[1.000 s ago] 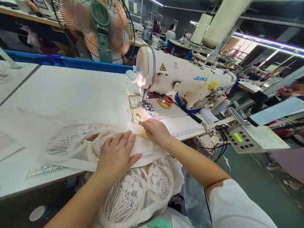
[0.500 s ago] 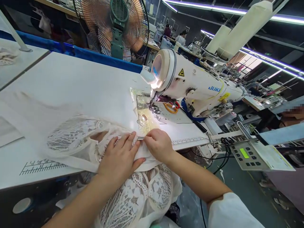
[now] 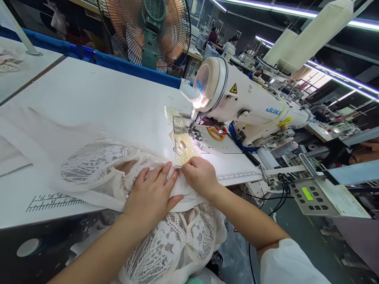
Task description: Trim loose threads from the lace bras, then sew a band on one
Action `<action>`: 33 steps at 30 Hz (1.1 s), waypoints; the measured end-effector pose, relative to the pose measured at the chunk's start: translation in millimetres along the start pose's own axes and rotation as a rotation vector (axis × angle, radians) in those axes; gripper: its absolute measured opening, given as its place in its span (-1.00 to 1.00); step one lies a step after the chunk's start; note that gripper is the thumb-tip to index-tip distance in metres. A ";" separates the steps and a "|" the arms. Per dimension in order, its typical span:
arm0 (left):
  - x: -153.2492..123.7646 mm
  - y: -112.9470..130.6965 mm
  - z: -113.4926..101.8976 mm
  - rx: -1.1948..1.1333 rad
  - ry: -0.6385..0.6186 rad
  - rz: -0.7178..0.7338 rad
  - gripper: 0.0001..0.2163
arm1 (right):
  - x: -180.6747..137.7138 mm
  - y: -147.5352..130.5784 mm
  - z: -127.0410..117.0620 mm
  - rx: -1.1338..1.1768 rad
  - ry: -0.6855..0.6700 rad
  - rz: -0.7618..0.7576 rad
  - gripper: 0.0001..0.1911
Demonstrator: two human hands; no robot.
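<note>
White lace garment (image 3: 156,244) with sheer fabric and lace cups lies partly on the sewing table and hangs over its front edge. My left hand (image 3: 149,193) rests flat on the fabric with its fingers spread. Close to its fingertips, my right hand (image 3: 199,177) is closed in a pinch. A slim, shiny metal tool (image 3: 177,166) pokes out from the right fingers towards the left ones; most of it is hidden in the hand. Beyond the hands stands the white sewing machine (image 3: 245,102), its lamp lit over the needle area.
Orange-handled scissors (image 3: 215,135) lie beside the needle plate. Yellowish tape (image 3: 185,148) covers the table there. A fan (image 3: 151,35) stands behind the blue table edge (image 3: 118,63). A control panel (image 3: 314,197) hangs at the right. Co-workers sit far back.
The camera view has shifted slightly. My left hand stays flat on the garment; the right keeps its pinch, turned a little, with the metal tool's tip still between the hands.
</note>
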State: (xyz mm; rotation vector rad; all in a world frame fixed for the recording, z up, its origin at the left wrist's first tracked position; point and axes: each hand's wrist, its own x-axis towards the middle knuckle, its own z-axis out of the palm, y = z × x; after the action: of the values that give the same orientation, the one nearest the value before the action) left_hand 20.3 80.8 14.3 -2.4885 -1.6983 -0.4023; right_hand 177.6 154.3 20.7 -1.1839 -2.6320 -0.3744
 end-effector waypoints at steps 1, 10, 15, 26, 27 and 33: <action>-0.2 0.1 -0.2 -0.003 -0.005 -0.003 -0.52 | 1.0 0.6 -1.3 -0.001 -0.005 0.003 -0.71; 0.2 -0.1 -0.6 -0.029 -0.038 -0.027 -0.55 | -4.6 1.7 -1.6 -0.008 0.006 -0.092 -0.67; 0.0 -0.2 -0.1 -0.021 -0.024 -0.017 -0.54 | -6.3 1.7 3.4 -0.014 0.023 -0.123 -0.66; -0.5 -0.6 1.0 -0.019 -0.010 -0.010 -0.53 | 1.4 2.9 -1.8 -0.039 -0.050 -0.096 -0.70; -0.7 -0.6 0.5 -0.015 -0.016 -0.010 -0.53 | 2.1 5.4 -1.2 -0.046 -0.058 -0.070 -0.72; 0.0 -0.9 0.2 -0.003 -0.011 -0.002 -0.56 | 2.4 17.1 -7.7 -0.051 -0.087 0.081 -0.79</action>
State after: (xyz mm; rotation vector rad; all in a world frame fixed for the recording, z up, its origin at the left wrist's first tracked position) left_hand 19.5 81.1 14.0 -2.4953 -1.7061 -0.3927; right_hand 189.8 164.4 31.1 -1.3475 -2.6519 -0.3852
